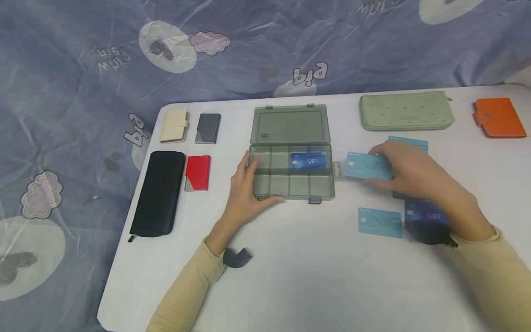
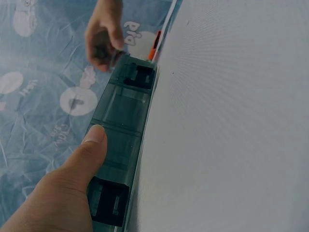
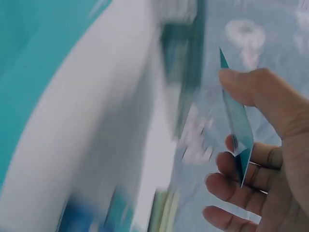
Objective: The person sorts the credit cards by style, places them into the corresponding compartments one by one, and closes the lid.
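A grey-green translucent divided box lies on the table with its lid folded back. A dark blue VIP card lies across its back right compartments. My left hand holds the left end of the box, fingers at the left side and thumb along the front wall. Just right of the box, my right hand pinches a light blue VIP card by its edges between thumb and fingers. In the right wrist view that card is seen nearly edge-on.
Further VIP cards, light blue and dark blue, lie near the right forearm, some partly covered. A green wallet and orange card holder stand back right. At left lie a black wallet, red, grey and cream holders.
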A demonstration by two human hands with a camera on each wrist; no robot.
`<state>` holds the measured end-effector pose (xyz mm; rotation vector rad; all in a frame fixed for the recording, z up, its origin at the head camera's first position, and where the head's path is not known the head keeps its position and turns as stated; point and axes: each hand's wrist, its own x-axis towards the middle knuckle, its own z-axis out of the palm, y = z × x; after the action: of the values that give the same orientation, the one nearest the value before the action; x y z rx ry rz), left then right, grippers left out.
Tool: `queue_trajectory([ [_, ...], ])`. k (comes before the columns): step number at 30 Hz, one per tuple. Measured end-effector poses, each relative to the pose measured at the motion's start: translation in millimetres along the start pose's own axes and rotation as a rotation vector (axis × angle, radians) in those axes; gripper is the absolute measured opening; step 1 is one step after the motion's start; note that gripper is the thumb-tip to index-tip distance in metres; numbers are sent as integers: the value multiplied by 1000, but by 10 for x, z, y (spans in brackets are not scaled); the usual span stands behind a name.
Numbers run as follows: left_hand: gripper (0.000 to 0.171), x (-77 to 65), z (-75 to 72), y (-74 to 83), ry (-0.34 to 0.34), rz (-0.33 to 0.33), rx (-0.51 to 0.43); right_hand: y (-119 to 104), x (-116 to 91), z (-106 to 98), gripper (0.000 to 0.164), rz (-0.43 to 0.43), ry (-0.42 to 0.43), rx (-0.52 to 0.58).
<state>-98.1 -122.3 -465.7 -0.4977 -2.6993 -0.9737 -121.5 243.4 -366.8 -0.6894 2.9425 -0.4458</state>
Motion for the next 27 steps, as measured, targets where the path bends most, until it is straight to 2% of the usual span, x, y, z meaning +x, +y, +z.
queue_trajectory([
  [6, 110, -13, -29, -7, -4, -25, 2, -481, 213, 147, 59, -209, 60, 26],
  [11, 110, -9, 6, -18, -14, -19, -2, -664, 360, 347, 60, -321, 81, 50],
  [19, 110, 11, 28, -7, -12, 0, 6, -580, 351, 507, 65, -309, 86, 50],
  [23, 111, 13, 15, -5, -16, -5, 13, -439, 206, 518, 67, -325, 99, 75],
  [27, 110, 7, -8, -11, -12, -4, 14, -232, -37, 479, 74, -277, 75, 87],
])
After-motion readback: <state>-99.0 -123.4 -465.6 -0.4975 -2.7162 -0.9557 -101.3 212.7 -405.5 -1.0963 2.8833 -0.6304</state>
